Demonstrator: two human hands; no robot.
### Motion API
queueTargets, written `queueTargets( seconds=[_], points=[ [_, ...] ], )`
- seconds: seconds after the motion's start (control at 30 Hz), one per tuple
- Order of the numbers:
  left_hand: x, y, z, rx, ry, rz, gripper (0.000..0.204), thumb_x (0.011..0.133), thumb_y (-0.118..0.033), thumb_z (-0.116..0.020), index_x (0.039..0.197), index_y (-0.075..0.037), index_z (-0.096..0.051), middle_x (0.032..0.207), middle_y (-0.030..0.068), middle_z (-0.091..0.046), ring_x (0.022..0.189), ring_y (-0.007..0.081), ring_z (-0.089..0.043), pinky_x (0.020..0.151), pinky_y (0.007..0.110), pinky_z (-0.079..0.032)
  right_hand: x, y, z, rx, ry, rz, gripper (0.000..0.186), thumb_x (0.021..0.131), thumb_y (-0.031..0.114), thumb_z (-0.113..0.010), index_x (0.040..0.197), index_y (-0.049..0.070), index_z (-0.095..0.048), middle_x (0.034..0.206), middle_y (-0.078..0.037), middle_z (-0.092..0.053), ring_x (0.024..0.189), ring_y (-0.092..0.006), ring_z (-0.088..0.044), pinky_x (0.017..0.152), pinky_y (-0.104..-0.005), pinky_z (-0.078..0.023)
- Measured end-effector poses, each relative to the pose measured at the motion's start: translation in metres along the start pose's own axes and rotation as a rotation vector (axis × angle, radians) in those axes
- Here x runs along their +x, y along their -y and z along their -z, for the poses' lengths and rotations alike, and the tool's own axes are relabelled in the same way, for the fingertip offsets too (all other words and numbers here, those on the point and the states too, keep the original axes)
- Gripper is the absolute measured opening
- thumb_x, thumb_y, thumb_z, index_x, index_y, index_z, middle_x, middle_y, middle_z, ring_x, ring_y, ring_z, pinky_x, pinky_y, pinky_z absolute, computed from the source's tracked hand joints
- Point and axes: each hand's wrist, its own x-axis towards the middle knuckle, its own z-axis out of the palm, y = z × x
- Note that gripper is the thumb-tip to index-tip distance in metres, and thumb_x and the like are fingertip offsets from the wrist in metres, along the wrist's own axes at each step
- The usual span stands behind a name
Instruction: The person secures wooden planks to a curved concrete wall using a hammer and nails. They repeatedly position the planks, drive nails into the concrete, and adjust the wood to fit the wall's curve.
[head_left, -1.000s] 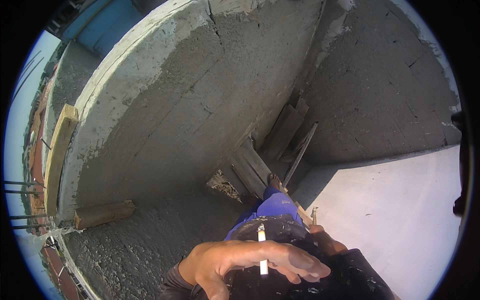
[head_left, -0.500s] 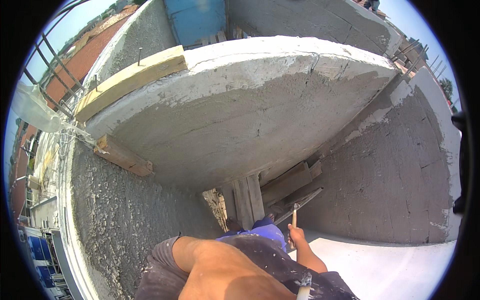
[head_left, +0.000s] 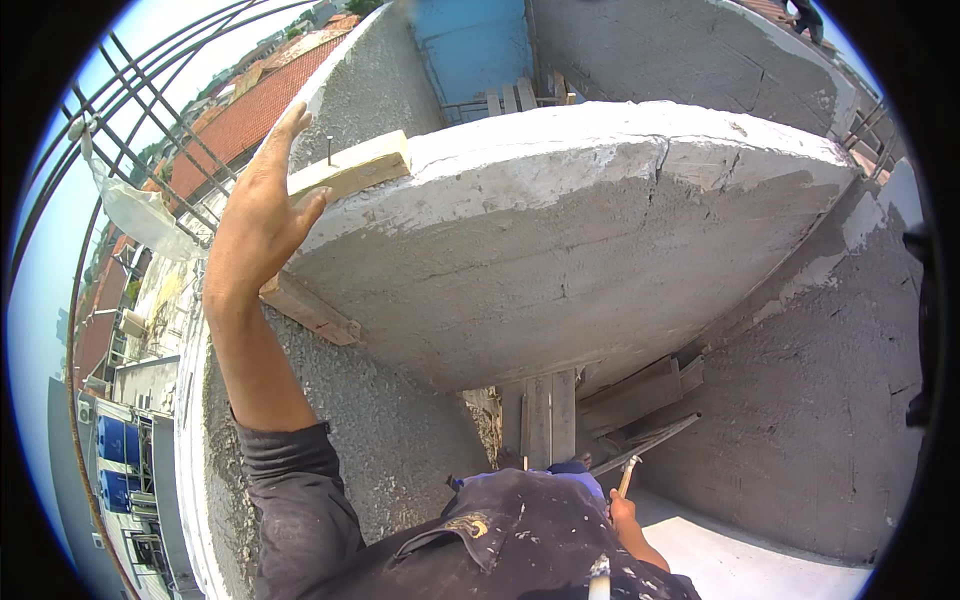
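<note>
My left hand (head_left: 262,215) is raised at the left end of the wall, its fingers stretched out and the thumb apart. It holds nothing. Behind the fingers and thumb is a pale wooden board (head_left: 375,168) on the wall's top edge, with a nail (head_left: 330,150) standing upright in it; I cannot tell whether the hand touches the board. Low by my right side, my right hand (head_left: 624,508) is closed round the wooden handle of a hammer (head_left: 628,474), its head pointing up. Below my left hand a short wooden block (head_left: 312,312) sits against the wall.
A plastered wall (head_left: 560,235) with a white top crosses in front of me. Planks (head_left: 540,420) lie below by my feet. Steel bars (head_left: 150,95) and a plastic sheet (head_left: 140,212) stick out at the left. A person (head_left: 803,18) is at the far upper right.
My left arm, bent across my chest before, now reaches up and forward to the board with its hand open. The view has shifted left. The right hand still grips the hammer.
</note>
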Motion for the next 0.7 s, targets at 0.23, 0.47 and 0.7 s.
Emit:
queueTargets(
  seconds=[0.23, 0.47, 0.7],
  points=[
    [0.076, 0.055, -0.017, 0.146, 0.743, 0.109, 0.070, 0.068, -0.007, -0.085, 0.134, -0.002, -0.063, 0.117, 0.0178, -0.071, 0.109, 0.0340, -0.067, 0.097, 0.044, -0.052, 0.043, -0.045, 0.045, 0.430, 0.015, -0.158, 0.037, 0.105, 0.034, -0.066, 0.087, 0.003, -0.056, 0.062, -0.003, -0.046, 0.047, -0.0161, -0.044, 0.045, -0.0347, -0.037],
    [0.106, -0.053, -0.002, -0.562, 0.188, -0.021, 0.089, 0.073, -0.047, -0.074, 0.143, 0.003, -0.056, 0.109, 0.0184, -0.066, 0.102, 0.0287, -0.067, 0.094, 0.043, -0.056, 0.033, -0.042, 0.061, 0.372, -0.188, -0.070, 0.042, 0.101, 0.037, -0.072, 0.083, 0.001, -0.060, 0.067, -0.008, -0.059, 0.053, -0.0190, -0.058, 0.047, -0.0373, -0.049],
    [0.079, -0.268, -0.120, -1.150, 0.456, -0.265, 0.083, 0.073, -0.038, -0.082, 0.139, 0.005, -0.053, 0.114, 0.0232, -0.071, 0.100, 0.0308, -0.073, 0.088, 0.047, -0.060, -0.046, 0.090, 0.068, 0.521, -0.065, 0.471, 0.045, 0.099, 0.048, -0.076, 0.093, 0.006, -0.060, 0.071, -0.005, -0.063, 0.057, -0.0156, -0.060, 0.052, -0.0337, -0.048]
  ],
)
